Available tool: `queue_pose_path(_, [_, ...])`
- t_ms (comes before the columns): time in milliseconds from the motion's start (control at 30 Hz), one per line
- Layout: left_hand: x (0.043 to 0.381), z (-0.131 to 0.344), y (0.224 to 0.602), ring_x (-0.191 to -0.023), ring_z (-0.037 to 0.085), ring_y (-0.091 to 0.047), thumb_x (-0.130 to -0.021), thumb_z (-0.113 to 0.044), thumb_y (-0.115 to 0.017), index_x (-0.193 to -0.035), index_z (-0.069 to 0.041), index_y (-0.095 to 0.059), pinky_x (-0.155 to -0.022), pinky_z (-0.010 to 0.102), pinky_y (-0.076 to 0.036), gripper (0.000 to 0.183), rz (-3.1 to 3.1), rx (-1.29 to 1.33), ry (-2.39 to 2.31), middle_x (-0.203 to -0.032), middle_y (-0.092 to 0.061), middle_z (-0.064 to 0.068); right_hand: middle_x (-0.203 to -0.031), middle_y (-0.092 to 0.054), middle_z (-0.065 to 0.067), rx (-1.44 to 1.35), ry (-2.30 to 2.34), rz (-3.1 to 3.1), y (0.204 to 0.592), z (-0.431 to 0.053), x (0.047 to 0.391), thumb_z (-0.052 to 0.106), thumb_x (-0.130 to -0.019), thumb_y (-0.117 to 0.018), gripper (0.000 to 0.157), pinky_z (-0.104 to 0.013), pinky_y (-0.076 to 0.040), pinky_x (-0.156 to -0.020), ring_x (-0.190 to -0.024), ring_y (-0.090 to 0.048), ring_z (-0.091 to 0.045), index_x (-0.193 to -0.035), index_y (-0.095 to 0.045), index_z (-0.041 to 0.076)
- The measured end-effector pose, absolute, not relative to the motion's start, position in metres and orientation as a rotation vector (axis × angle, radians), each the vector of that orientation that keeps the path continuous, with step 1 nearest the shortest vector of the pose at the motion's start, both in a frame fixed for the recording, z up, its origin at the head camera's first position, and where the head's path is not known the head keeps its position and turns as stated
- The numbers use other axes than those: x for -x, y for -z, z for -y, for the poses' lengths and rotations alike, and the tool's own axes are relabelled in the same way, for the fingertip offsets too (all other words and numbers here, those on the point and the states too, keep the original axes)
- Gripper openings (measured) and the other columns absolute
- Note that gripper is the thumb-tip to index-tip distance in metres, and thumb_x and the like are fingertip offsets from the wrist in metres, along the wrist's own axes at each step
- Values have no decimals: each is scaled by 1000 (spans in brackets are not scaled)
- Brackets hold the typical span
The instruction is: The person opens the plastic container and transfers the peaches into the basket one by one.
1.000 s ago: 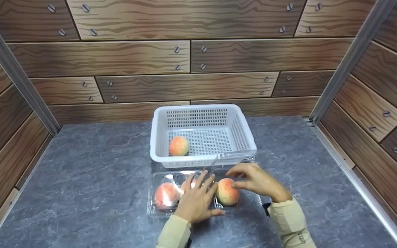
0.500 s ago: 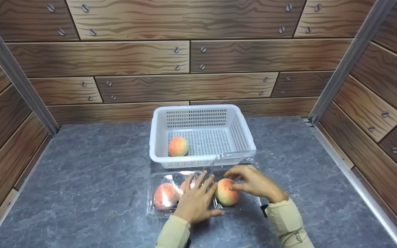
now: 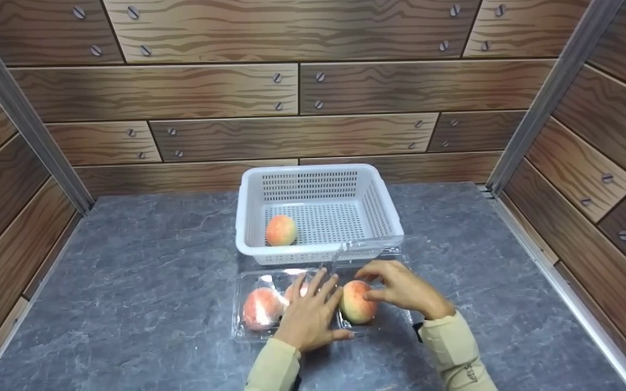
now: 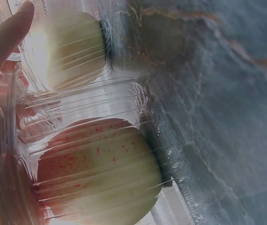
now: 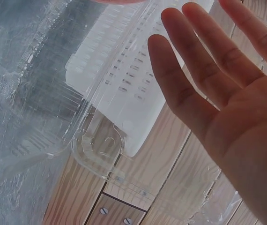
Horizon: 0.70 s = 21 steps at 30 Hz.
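Note:
My left hand (image 3: 308, 319) lies with spread, straight fingers on the lid of a clear plastic clamshell box (image 3: 241, 326). Two red-and-yellow peaches are under that lid: one (image 3: 261, 310) shows at the left, the other (image 3: 290, 293) is partly hidden by my fingers. Clear ribbed plastic covers a peach (image 4: 100, 173) in the left wrist view. Beside the box, a third peach (image 3: 357, 303) sits in a clear tray whose lid (image 3: 370, 245) stands raised at the back. My right hand (image 3: 408, 288) is over this peach, thumb at its side, fingers loosely bent; the right wrist view shows them apart from it.
A white perforated basket (image 3: 394, 228) stands behind the clear boxes, with one peach (image 3: 281, 231) at its front left. The grey marbled tabletop (image 3: 144, 282) is bounded by wood-patterned walls (image 3: 226, 89) and metal corner posts.

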<state>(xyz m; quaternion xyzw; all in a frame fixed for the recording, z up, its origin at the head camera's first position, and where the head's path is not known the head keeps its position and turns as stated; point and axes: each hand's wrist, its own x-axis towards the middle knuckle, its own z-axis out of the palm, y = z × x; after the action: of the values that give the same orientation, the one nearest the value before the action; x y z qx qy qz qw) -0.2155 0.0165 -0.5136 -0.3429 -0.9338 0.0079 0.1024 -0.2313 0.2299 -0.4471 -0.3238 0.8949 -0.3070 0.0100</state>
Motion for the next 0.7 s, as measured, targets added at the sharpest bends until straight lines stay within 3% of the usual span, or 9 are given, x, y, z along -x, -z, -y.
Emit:
queue_pose_path(200, [216,-17,513,-136,28,-14,-72,-79,-40,-137,-17,-43,-106,55,-11,89,2767,1012,-23,-146,-30,4,-98,-65,-9,1009,919,-2814,447,-231,231,9,-74,-73,30,-38,-50,-78,-89,-61,-26,-102,-65,3])
queue_pose_path(700, [216,-17,515,-136,28,-16,-72,-79,-40,-136,-17,-44,-105,56,-12,89,2737,1013,-28,-145,-31,4,-106,-61,-8,938,842,-2873,460,-225,227,13,-71,-74,36,-49,-42,-89,-103,-53,-28,-105,-64,4])
